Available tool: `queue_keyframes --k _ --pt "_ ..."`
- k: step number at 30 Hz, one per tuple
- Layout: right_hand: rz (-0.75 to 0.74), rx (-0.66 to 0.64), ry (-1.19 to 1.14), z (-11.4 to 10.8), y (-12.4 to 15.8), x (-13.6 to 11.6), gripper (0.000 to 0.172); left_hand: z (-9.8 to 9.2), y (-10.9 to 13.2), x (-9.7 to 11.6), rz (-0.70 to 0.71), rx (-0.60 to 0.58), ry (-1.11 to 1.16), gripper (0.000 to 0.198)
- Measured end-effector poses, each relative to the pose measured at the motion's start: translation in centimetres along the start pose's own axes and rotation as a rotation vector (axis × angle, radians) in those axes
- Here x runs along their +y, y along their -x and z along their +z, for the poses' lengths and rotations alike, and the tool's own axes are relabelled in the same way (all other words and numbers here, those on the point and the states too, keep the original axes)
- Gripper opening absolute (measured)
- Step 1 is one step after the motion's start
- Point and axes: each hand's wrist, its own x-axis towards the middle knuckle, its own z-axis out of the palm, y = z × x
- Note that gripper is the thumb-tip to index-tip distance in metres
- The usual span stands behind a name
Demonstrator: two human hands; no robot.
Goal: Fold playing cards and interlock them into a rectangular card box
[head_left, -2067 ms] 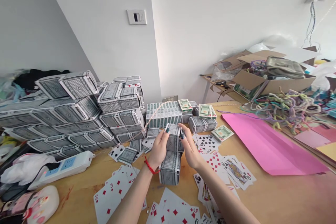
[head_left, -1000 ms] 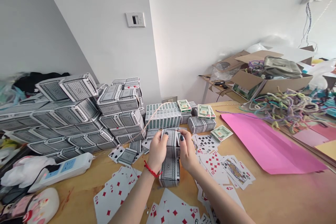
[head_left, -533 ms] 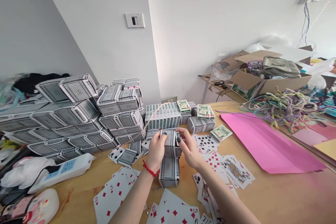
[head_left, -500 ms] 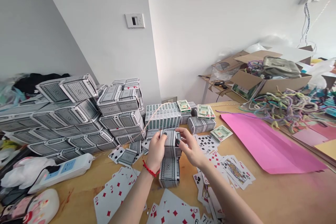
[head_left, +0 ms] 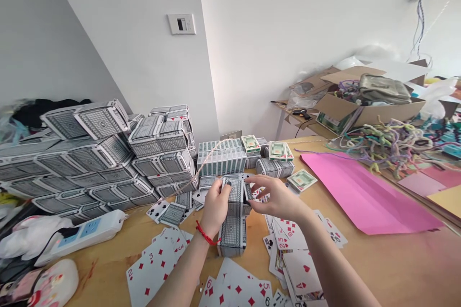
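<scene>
Left hand (head_left: pixel 216 207) clasps a card block (head_left: pixel 233 191), right hand (head_left: pixel 272 196) at its end

The block, wrapped in grey-patterned card backs, sits at the middle of the cluttered counter (head_left: pixel 103 278), between the two hands; the left hand holds its left side, thumb pressed on top, a red cord (head_left: pixel 206 234) round the wrist; the right hand has thumb and forefinger narrowly parted at the block's right end, though whether they grip or merely touch it I cannot tell. A second patterned block (head_left: pixel 232 237) lies just on the near side of the held one, which overlaps it in view; whether one rests upon the other is unclear.

Around these lie loose cards: a fan of diamonds (head_left: pixel 154 264) to the left, a red-numbered spread (head_left: pixel 234 288) in front, and an ace of hearts (head_left: pixel 301 273) beneath the right forearm; beyond the hands stands a row of card boxes (head_left: pixel 222 158), with a green box (head_left: pixel 302 180) lying apart to its right.

Farther left rise stacked card blocks (head_left: pixel 108 153), a white power strip (head_left: pixel 86 235) in front of them; farther right lie a pink sheet (head_left: pixel 367 196), tangled yarn (head_left: pixel 389 146) and an open carton (head_left: pixel 382 112) with a drab pouch (head_left: pixel 383 88) on top.
</scene>
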Motion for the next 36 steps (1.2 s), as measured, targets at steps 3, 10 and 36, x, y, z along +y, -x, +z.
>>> queue_keyframes --k 3,10,36 --pt "0.011 -0.005 -0.007 -0.01 0.05 -0.1 0.042 0.07 -0.01 -0.14 0.001 0.007 0.004 0.026" --pt "0.044 -0.002 -0.044 0.09 0.0 -0.15 0.039 0.06 -0.33 -0.62 -0.008 0.012 0.037 0.025" --pt "0.08 0.023 0.032 0.5 -0.12 -0.38 0.037 0.02 -0.15 -0.46 -0.041 0.017 0.124 0.028"
